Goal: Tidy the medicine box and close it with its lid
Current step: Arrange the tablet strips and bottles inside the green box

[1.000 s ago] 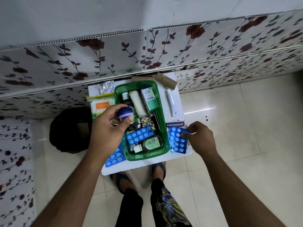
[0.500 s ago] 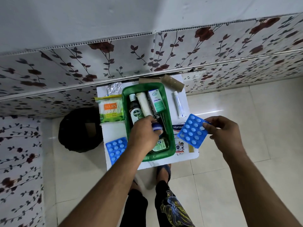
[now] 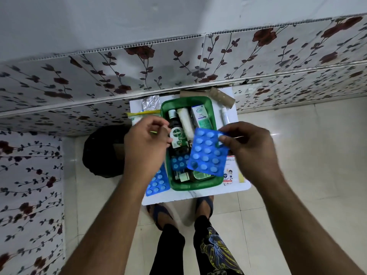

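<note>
Several medicines already sit in the green box; my right hand pinches 1 blue blister strip above it, left hand loosely curled and empty, another strip and the lid still to go.

Three blue blister strips of tablets — one held above the box, one inside it, one on the table left of it. One green medicine box. Inside: one Dettol bottle, one white roll, one Optibex carton. Outside — two cardboard tubes, one white tube, one foil strip. Two hands.
</note>
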Demonstrator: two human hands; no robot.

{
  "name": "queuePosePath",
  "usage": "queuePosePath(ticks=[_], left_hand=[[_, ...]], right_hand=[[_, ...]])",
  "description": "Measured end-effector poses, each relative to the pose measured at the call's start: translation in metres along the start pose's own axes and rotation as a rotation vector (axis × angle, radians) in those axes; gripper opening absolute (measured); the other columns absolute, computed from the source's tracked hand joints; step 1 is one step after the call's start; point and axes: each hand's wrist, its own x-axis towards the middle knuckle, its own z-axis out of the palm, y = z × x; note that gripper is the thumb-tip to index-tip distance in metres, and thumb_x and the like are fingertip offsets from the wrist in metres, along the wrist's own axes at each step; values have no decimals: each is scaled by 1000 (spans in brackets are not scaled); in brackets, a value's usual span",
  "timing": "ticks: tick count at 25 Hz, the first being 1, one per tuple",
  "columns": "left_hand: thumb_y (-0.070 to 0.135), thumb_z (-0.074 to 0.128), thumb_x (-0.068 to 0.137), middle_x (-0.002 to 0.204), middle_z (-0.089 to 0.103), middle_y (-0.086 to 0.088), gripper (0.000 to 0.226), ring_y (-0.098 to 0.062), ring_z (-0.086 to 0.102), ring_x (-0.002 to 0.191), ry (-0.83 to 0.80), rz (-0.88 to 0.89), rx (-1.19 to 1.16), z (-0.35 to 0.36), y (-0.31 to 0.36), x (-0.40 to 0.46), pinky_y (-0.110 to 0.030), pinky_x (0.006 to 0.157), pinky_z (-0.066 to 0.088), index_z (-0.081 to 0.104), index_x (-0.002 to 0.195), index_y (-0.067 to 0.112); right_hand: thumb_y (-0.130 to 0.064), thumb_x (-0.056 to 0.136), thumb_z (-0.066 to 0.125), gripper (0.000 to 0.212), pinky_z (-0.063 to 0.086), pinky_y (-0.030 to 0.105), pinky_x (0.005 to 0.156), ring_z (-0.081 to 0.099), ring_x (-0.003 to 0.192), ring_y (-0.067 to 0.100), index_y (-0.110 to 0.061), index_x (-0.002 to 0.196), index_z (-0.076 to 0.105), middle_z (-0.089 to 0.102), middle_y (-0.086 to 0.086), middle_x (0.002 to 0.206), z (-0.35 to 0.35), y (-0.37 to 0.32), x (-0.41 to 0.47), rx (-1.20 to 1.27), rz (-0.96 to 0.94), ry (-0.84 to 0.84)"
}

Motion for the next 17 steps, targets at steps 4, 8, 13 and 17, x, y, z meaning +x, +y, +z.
queuePosePath(ticks=[4, 8, 13, 17], left_hand=[[7, 56, 89, 79, 71, -1, 25, -2, 65, 55, 82, -108, 11, -33, -30, 9, -27, 63, 49, 64, 77, 27], [7, 56, 90, 80, 71, 1, 23, 0, 65, 56, 69, -191, 19, -44, -66, 6, -24, 61, 47, 65, 78, 25], [7, 64, 88, 87, 69, -4, 16, -17, 68, 75, 14, -198, 121, -46, -103, 0, -29, 68, 50, 67, 86, 23], [27, 81, 74, 100, 57, -4, 35, -19, 59, 83, -17, -243, 422, -44, -127, -9, -30, 67, 43, 59, 101, 21]], right_hand=[[-6, 83, 62, 25, 54, 32, 77, 69, 89, 23, -21, 100, 73, 76, 3, 95, 66, 11, 4, -556, -172, -210], [1, 81, 58, 35, 48, 29, 68, 67, 91, 29, -20, 107, 68, 72, 9, 100, 89, 34, 11, -695, -183, -224], [-4, 82, 61, 43, 49, 33, 71, 65, 97, 32, -19, 121, 62, 65, 10, 115, 91, 36, 3, -906, -272, -254], [-18, 86, 61, 25, 55, 38, 67, 67, 86, 28, -24, 109, 67, 68, 2, 105, 57, 16, -8, -720, -354, 2]])
